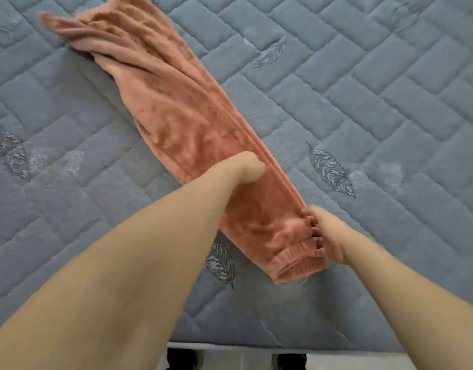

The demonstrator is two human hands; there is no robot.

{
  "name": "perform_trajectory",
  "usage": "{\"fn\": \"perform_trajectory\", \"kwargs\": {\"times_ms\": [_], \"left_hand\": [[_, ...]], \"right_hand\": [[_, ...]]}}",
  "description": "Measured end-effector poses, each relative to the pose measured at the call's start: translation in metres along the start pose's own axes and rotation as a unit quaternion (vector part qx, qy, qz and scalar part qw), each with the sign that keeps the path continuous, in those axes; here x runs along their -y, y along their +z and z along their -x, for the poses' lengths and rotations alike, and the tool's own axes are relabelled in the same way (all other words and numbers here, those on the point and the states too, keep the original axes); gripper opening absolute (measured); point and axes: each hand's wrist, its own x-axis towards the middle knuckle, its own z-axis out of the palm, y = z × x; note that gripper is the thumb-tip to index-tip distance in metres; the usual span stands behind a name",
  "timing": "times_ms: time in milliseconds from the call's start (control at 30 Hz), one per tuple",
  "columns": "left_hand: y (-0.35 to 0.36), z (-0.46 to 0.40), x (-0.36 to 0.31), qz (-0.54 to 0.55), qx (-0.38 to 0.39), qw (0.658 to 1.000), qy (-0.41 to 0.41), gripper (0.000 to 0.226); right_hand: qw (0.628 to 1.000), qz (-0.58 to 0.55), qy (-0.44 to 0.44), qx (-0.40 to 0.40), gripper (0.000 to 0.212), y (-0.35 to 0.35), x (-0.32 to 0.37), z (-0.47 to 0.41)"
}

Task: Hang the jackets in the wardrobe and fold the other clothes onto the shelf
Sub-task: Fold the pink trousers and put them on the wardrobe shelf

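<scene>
A pair of fuzzy salmon-pink trousers (pixel 184 113) lies folded lengthwise on the grey quilted mattress (pixel 390 89), running diagonally from the upper left to the lower right. My left hand (pixel 246 168) rests on the middle of the legs with its fingers curled into the fabric. My right hand (pixel 327 231) grips the ribbed cuff end at the lower right, fingers tucked under the edge. The waist end at the upper left is bunched and blurred.
The mattress fills nearly the whole view, with embroidered leaf patterns (pixel 330 169) on it. Its front edge (pixel 256 345) runs along the bottom, and below it a strip of pale floor shows two dark shoes (pixel 181 360).
</scene>
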Motion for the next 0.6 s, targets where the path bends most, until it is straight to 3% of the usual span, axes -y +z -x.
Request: {"fn": "perform_trajectory", "kwargs": {"times_ms": [67, 100, 167, 200, 267, 400, 467, 600], "left_hand": [[0.014, -0.004, 0.015, -0.069, -0.092, 0.993, -0.011, 0.047], [0.021, -0.004, 0.026, -0.078, -0.129, 0.988, -0.017, 0.049], [0.037, -0.006, 0.044, -0.084, -0.179, 0.98, -0.038, 0.048], [0.048, -0.006, 0.048, -0.089, -0.202, 0.974, -0.048, 0.047], [0.067, -0.006, 0.05, -0.097, -0.232, 0.967, -0.049, 0.047], [0.097, -0.001, 0.044, -0.197, -0.145, 0.97, -0.008, 0.072], [0.094, 0.001, 0.043, -0.204, -0.111, 0.972, 0.034, 0.072], [0.055, 0.005, 0.05, -0.018, -0.068, 0.995, 0.065, 0.046]], "right_hand": [[0.993, 0.096, -0.057, -0.048, 0.052, 0.002, -0.006, -0.006], [0.975, 0.179, -0.1, -0.083, 0.052, 0.005, -0.008, -0.007], [0.918, 0.349, -0.151, -0.112, 0.023, 0.012, -0.012, -0.008], [0.906, 0.388, -0.142, -0.089, 0.012, 0.013, -0.013, -0.007], [0.897, 0.428, -0.109, -0.027, 0.015, 0.005, -0.015, -0.007], [0.875, 0.472, -0.085, -0.064, 0.035, -0.019, -0.019, -0.004], [0.866, 0.488, -0.068, -0.087, 0.042, -0.014, -0.02, -0.001], [0.804, 0.534, -0.168, -0.203, 0.065, 0.023, -0.002, 0.002]]}}
